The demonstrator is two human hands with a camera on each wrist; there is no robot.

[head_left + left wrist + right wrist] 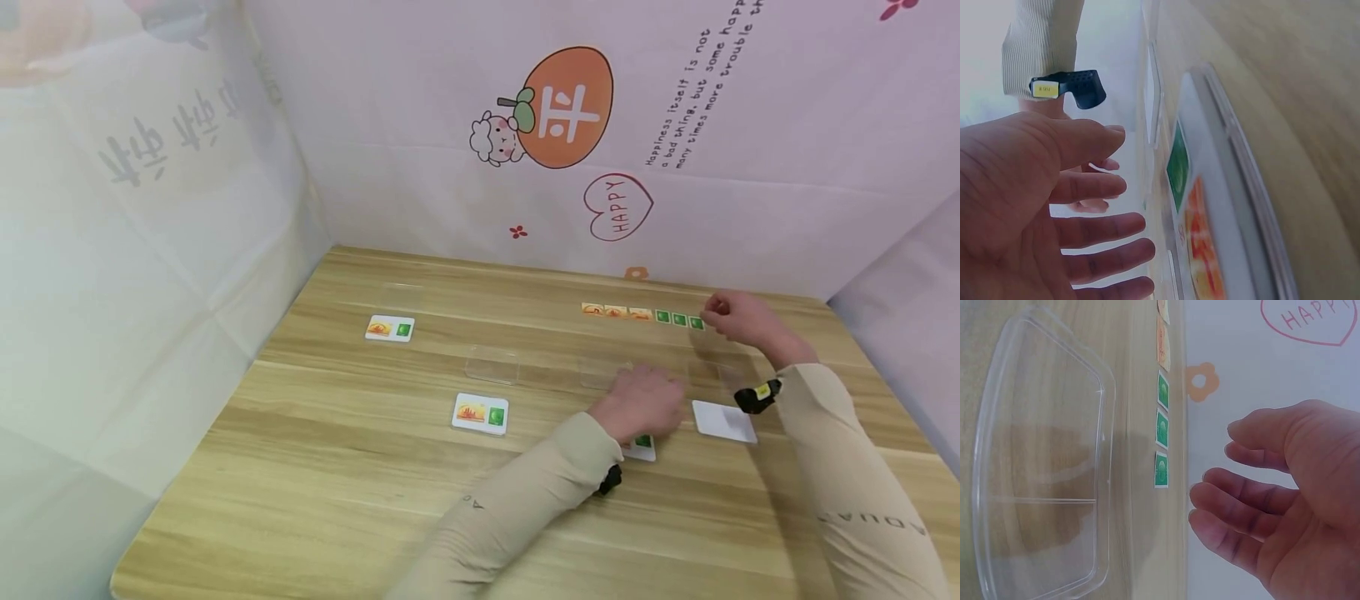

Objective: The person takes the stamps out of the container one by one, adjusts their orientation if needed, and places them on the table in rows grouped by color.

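Observation:
My left hand [643, 402] hovers with its fingers spread over a white card [642, 450] and partly hides it in the head view. In the left wrist view this card [1216, 169] bears a green stamp-like sticker and an orange one. No object shows in the left palm. My right hand [746, 319] is at the right end of a row of small stickers, fingers loosely bent and holding nothing visible. The row has orange stickers [616, 312] on the left and green stickers [679, 319] on the right. In the right wrist view the fingertips are apart from the green stickers [1162, 429].
A blank white card [724, 421] lies below the right wrist. Two more stickered cards lie at left, one far [390, 328] and one nearer [480, 414]. Several clear plastic trays, one at mid-table [492, 365], sit behind the cards. A printed cloth [420, 183] hangs behind the table.

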